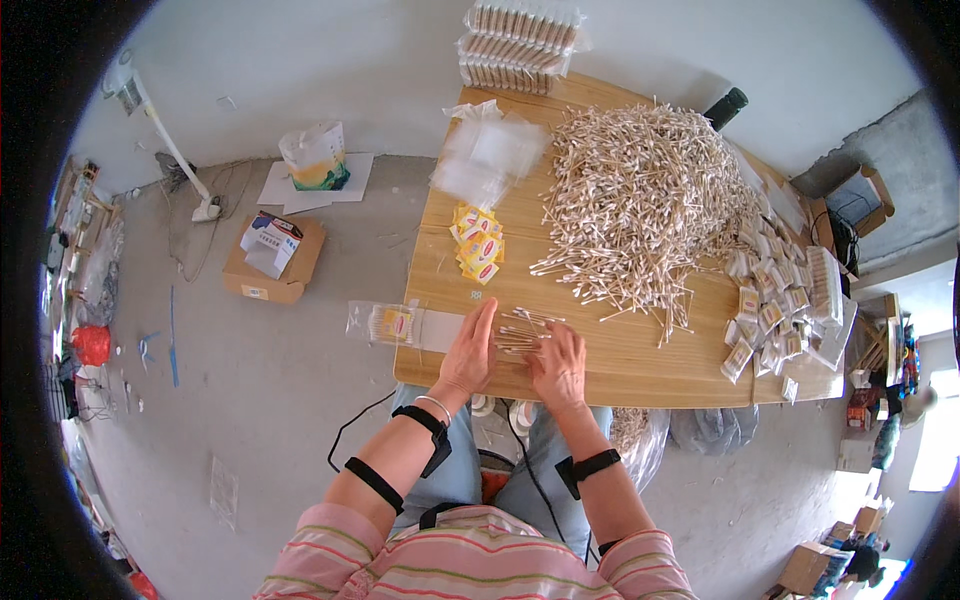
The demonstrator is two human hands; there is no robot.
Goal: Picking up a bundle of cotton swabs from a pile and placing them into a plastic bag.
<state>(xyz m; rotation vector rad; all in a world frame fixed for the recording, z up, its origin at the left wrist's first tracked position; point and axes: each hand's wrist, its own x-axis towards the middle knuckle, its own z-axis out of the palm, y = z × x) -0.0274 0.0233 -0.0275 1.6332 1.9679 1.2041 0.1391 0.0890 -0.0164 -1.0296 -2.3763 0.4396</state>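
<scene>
A loose bunch of cotton swabs (520, 332) lies crosswise between my hands, near the front edge of the wooden table. My left hand (470, 350) stands on edge with straight fingers, its palm against the left ends of the swabs. On the other side my right hand (560, 362) has its fingers bent round the right ends. Left of my left hand, a clear bag filled with swabs (385, 323) and a yellow card juts past the table's left edge, beside a white strip (440, 330).
A big heap of loose swabs (640, 190) covers the table's middle. Yellow cards (478, 245) and clear empty bags (490, 155) lie to its left. Small filled packs (770, 290) pile up at right. Stacked packs (515, 45) stand at the back. A cardboard box (275, 262) sits on the floor.
</scene>
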